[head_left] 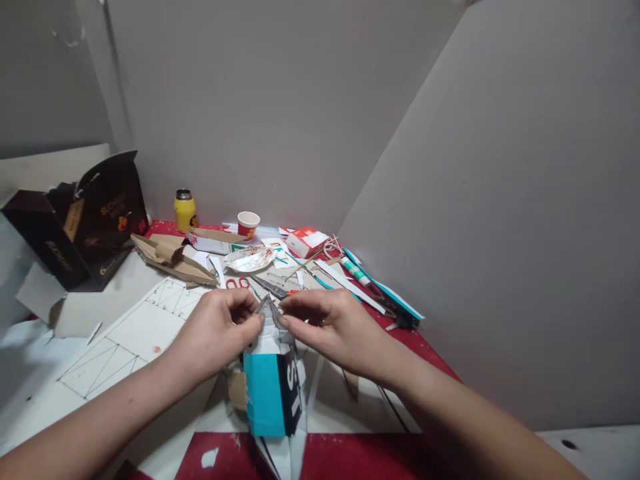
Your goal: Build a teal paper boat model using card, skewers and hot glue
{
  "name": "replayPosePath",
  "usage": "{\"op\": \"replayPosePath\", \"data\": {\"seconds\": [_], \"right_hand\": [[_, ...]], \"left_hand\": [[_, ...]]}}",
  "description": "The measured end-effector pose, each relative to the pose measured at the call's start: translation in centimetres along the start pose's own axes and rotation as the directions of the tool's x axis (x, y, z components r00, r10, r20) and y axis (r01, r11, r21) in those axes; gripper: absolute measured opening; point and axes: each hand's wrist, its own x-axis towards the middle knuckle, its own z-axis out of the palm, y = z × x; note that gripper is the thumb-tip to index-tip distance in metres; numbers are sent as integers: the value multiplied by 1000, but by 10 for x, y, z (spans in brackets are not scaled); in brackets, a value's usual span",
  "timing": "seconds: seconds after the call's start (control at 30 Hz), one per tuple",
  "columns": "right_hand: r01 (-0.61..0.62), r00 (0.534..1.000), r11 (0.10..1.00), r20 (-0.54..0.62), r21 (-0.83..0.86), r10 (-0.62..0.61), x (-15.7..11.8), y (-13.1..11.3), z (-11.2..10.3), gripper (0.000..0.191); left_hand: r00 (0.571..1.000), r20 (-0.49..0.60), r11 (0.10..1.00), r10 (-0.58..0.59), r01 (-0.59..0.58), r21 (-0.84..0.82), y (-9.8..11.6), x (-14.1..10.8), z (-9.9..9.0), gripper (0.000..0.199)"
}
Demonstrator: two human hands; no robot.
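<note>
A small folded cardboard model with a turquoise panel and a black panel with white letters stands in front of me. Its upper end narrows to a peaked piece of grey-white card. My left hand pinches the left side of that peak between thumb and fingers. On the other side, my right hand grips the peak's right edge with thumb and fingertips. A brown cardboard tab juts from the model's left side. Just beyond the fingers lie red-handled scissors and an orange-and-dark cutter.
A dark brown box stands at the left, near a yellow bottle. Behind the hands are a paper cup, a foil tray, a red-and-white box and cardboard scraps. A sheet with drawn lines lies left.
</note>
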Motion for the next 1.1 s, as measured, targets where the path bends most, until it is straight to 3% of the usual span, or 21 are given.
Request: {"op": "replayPosePath", "data": {"seconds": [0.1, 0.2, 0.33, 0.53, 0.73, 0.83, 1.1], "right_hand": [[17, 999, 999, -45, 37, -15, 2, -2, 0, 21], [49, 999, 994, -28, 95, -46, 7, -3, 6, 14], [17, 1000, 987, -3, 157, -16, 14, -1, 10, 14], [-48, 996, 967, -56, 251, 64, 18, 8, 7, 13], [-80, 989, 974, -107, 213, 105, 20, 13, 11, 12], [-83, 991, 966, -84, 245, 106, 21, 13, 14, 10], [-126, 992, 945, 56, 303, 114, 21, 15, 13, 7]], "left_hand": [[1000, 7, 1000, 6, -6, -9, 1, -1, 1, 12], [1000, 15, 1000, 4, -4, -4, 2, -1, 2, 13], [994, 100, 997, -40, 46, -57, -1, 2, -5, 14], [944, 118, 893, -309, 330, -306, -14, 15, -20, 43], [937, 294, 891, -190, 290, -349, -13, 12, -8, 25], [937, 295, 877, -185, 293, -382, -14, 10, -4, 34], [949, 296, 930, -109, 203, -305, -9, 5, 2, 28]]}}
